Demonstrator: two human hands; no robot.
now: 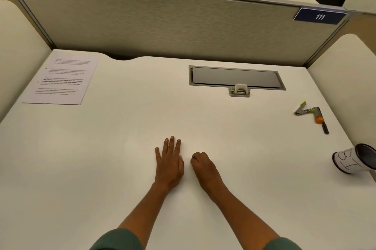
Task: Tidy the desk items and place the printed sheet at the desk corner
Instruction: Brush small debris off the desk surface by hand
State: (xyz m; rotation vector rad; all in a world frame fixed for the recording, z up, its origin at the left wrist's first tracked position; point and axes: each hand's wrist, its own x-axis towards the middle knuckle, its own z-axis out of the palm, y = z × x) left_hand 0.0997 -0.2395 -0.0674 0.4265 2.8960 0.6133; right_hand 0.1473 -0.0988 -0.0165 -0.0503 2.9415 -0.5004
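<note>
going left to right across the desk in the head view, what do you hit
printed sheet → left hand → right hand → grey cable hatch → small tools → tipped-over cup

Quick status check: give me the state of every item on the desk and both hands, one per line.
Printed sheet: flat, face up, at the far left corner of the desk.
Cable hatch: lid closed.
Cup: tipped on its side near the right edge.
Small tools: lying loose at the right side.
Left hand: flat on the desk, fingers extended, empty.
Right hand: loose fist resting on the desk.
</note>
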